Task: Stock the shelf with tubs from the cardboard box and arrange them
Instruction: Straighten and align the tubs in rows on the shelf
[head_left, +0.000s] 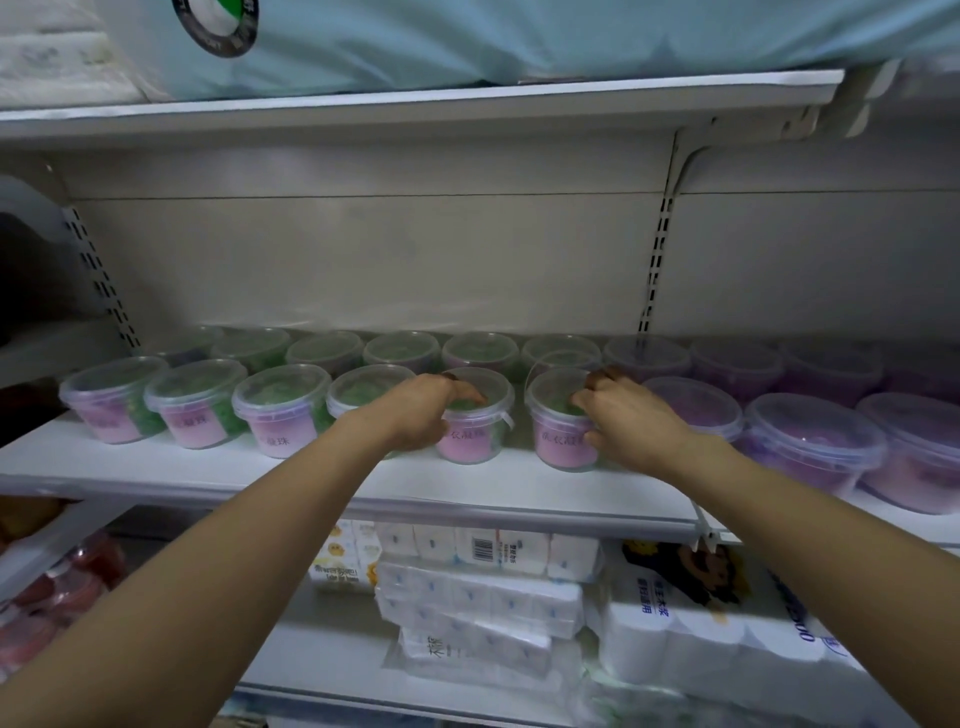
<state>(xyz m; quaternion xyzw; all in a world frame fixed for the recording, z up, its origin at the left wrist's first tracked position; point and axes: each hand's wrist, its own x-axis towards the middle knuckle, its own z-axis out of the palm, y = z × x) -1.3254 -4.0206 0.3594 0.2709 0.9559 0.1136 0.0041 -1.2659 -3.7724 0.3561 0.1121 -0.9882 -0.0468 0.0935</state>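
- Head view: both bare arms are stretched forward and slightly inward to the middle shelf, with the forearms nearly straight and the palms turned down.
- The left hand is laid over the left edge of the fifth tub, counted from the left along the front. Its fingers are curled across the lid, and the tub is gripped from above.
- The right hand is set against the right side of the sixth tub. The fingers are curled onto the lid's rim and the thumb is pressed low on the wall beside the pink label, so this tub is held too.
- Both tubs are stood upright near the shelf's front edge, just beside each other with a small gap between, each directly under its hand.
- Four more green-filled tubs are lined up to the left, a back row is seen behind, and purple tubs are ranged to the right.
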